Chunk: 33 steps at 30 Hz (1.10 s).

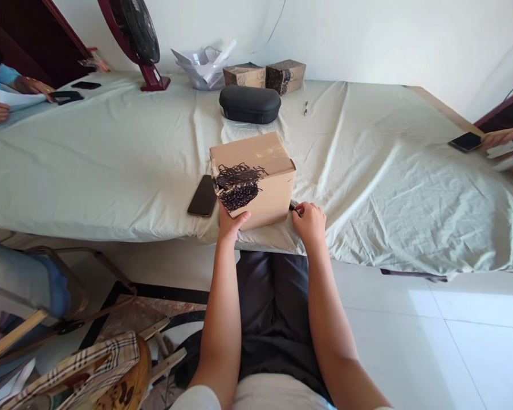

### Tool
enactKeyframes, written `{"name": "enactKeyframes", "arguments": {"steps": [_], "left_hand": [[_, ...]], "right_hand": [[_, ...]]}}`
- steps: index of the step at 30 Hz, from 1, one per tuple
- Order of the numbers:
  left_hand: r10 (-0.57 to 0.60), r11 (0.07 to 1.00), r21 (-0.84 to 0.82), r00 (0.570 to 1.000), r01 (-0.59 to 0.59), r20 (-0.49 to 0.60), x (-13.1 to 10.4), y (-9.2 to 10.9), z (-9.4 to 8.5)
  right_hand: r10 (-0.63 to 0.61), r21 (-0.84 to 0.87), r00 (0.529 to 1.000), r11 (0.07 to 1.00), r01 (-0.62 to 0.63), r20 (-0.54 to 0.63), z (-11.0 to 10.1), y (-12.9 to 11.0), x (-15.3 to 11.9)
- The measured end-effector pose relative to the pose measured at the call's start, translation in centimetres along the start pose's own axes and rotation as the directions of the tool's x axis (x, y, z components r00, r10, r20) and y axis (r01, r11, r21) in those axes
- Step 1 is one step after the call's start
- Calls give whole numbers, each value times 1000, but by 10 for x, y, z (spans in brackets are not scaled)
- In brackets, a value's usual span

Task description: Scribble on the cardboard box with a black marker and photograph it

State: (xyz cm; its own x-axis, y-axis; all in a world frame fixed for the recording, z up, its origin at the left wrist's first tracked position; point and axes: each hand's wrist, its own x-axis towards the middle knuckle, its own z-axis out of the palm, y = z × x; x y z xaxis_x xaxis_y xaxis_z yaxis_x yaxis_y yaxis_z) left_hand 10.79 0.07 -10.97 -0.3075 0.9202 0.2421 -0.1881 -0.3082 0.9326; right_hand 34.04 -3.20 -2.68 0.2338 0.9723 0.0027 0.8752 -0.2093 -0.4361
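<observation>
A brown cardboard box (269, 196) with black scribbles over its left corner stands tilted at the table's near edge. My left hand (231, 222) grips its lower left corner, thumb on the near face and the other fingers hidden behind it. By the box's right side, my right hand (309, 221) is closed round a dark pen (296, 208), whose far end is close to the cardboard; I cannot tell whether it touches. A black phone (202, 196) lies flat just left of the box.
Behind the box sit a black hard case (250, 105), two scribbled cardboard boxes (285, 77), a small pen (306, 108), a plastic basket (205, 74) and a fan (139, 34). People's hands show at the left (29, 86) and right (502, 138), near phones. A chair (74, 290) stands below left.
</observation>
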Motion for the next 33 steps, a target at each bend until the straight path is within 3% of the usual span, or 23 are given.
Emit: {"name": "enactKeyframes", "arguments": {"steps": [6,26,30,33], "left_hand": [[-4,1000,-10,1000,4,12,-1,1,1],[-39,999,-25,999,39,21,-2,6,3],[-35,999,-18,999,35,28,-3,6,2],[-31,999,-17,999,31,36,-3,7,2]], "right_hand": [[-15,26,993,999,18,-119,14,-3,2],[-111,47,989,992,116,-101,21,-3,9],[-82,263,969,954,144,-233,19,6,12],[9,475,938,864,166,-345,12,19,15]]}}
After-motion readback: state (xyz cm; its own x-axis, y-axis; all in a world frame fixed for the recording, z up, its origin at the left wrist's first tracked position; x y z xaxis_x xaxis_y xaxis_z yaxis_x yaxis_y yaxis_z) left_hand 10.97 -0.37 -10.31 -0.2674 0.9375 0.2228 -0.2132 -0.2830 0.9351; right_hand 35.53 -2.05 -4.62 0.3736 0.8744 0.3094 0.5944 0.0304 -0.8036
